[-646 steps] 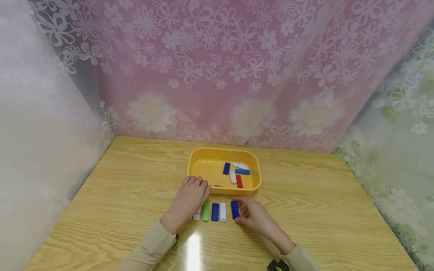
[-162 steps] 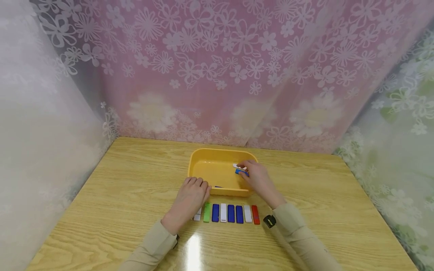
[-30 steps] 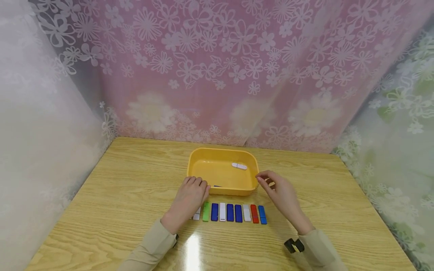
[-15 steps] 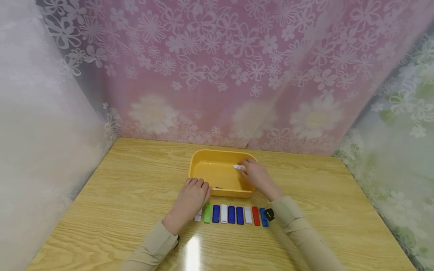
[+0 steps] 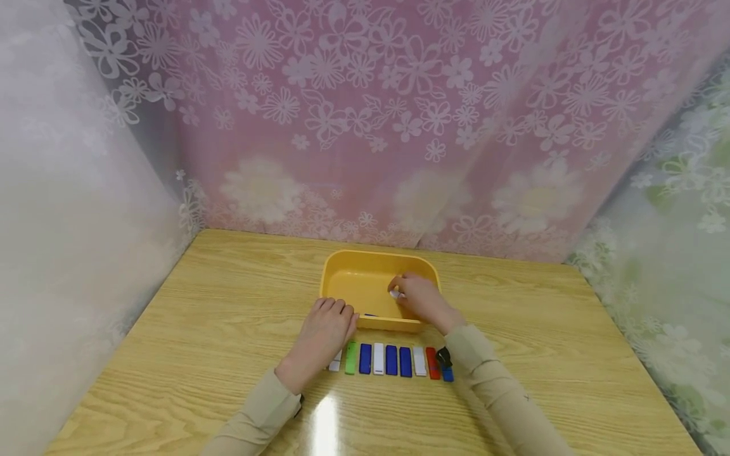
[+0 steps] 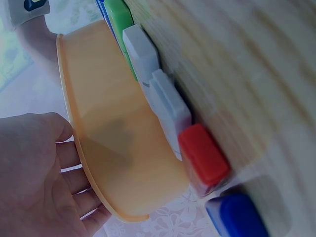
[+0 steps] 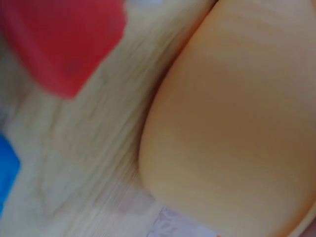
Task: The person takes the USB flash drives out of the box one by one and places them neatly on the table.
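Right hand (image 5: 419, 299) inside the yellow tray (image 5: 348, 286), fingers curled round a small white stick (image 5: 394, 294) at the tray's middle-right; hard to tell whether lifted or resting on the tray floor. Left hand (image 5: 324, 329) flat at the tray's near-left corner, fingers straight and together, tips touching the near wall, holding nothing. In the left wrist view the same palm (image 6: 34, 173) beside the tray wall (image 6: 113, 143)

Just near of the tray, on the tabletop (image 5: 228, 329), a row of sticks side by side: white (image 5: 335, 361) partly under the left hand, green (image 5: 350, 358), dark blue (image 5: 365, 359), white (image 5: 378, 359), two more dark blue (image 5: 397, 361), white (image 5: 419, 361), red (image 5: 433, 363), then a lighter blue (image 5: 448, 373) half hidden by the right sleeve (image 5: 490, 386). One more dark piece (image 5: 371, 315) against the tray's near wall, inside

Likely trouble from here:
- right sleeve and wrist strap hanging over the red and blue end of the row; a low pull-back across the tray's near wall would probably drag those two askew
- a shallow pinch on so small a smooth stick, apt to slip and drop back into the tray
- a tug against the wall could shift the tray towards the row, though the left hand braces it
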A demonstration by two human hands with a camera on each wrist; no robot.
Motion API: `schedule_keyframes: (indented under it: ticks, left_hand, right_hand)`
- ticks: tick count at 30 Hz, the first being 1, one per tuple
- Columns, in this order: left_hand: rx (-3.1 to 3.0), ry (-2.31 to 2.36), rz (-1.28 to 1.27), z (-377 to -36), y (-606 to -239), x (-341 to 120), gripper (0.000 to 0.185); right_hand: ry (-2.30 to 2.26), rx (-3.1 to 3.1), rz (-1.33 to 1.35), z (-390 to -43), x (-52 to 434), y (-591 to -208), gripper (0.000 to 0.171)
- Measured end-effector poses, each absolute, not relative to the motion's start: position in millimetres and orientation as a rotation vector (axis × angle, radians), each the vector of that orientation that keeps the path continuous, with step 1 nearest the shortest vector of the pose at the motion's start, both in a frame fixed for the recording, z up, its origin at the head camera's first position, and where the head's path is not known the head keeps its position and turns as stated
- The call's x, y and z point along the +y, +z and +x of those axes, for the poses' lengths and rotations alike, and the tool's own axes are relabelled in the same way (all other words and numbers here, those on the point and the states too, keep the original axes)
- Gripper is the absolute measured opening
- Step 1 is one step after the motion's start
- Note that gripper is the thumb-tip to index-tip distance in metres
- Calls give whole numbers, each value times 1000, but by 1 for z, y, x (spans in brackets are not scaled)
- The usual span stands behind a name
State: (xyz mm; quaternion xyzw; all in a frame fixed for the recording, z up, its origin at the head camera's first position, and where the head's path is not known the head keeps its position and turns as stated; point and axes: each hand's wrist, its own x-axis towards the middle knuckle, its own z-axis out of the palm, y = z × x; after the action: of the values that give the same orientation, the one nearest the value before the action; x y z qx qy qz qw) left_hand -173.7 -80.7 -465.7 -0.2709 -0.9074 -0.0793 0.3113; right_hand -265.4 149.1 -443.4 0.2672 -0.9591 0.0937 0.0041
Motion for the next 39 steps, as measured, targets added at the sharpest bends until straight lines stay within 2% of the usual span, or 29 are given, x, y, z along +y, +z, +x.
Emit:
schedule_keyframes:
  ticks: [19, 32, 39]
  left_hand:
    - [-2409, -198, -712, -173, -465, -80, 24]
    - [-2444, -200, -705, -172, -463, -80, 25]
    - [-2446, -204, -697, -173, -464, -80, 25]
  right_hand:
    - [941, -3214, 1368, -262, 154, -431, 24]
    - [1045, -3207, 1390, -264, 152, -435, 21]
    - [1244, -3113, 1199, -262, 160, -433, 18]
